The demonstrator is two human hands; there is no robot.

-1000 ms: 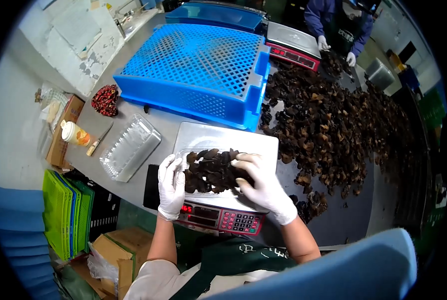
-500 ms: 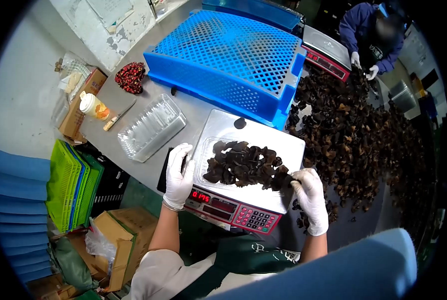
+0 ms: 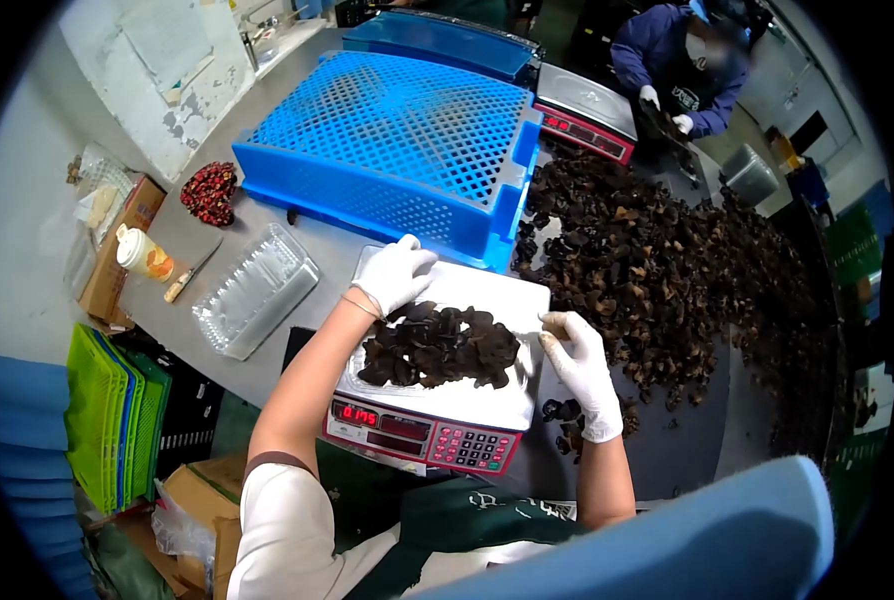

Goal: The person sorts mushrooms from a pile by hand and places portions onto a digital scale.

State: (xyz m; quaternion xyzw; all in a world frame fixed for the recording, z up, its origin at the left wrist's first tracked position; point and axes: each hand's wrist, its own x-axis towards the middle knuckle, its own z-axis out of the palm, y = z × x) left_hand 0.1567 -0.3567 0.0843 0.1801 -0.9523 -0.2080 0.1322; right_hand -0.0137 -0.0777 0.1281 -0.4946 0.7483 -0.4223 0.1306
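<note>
A clear plastic tray [image 3: 350, 378] loaded with dark, frilled pieces [image 3: 437, 348] is seen lying flat on the plate of a red-fronted scale [image 3: 467, 446], between two white-gloved grips. The tray's long axis is laid from left to right, roughly in line with the scale's front panel; one short end is pointed toward the right grip [image 3: 587, 378], the other toward the near left, below the left forearm. The heap inside is stretched along the same axis, and 0.175 is shown on the red display.

The left grip [image 3: 392, 277] is held over the far left of the plate, just beyond the tray, palm down, fingers bent; whether anything is pinched under them cannot be told. The right grip is held just beside the tray's right end, its thumb and forefinger spread with a gap between.

To the left of the left grip, a second clear container [image 3: 257, 290] is set aslant on the tabletop [image 3: 257, 222], its long axis run from near left to far right. Beyond that grip, a blue perforated crate [image 3: 397, 140] is seen. Right of the right grip and farther off, a broad pile of dark pieces [image 3: 657, 270] is spread.
</note>
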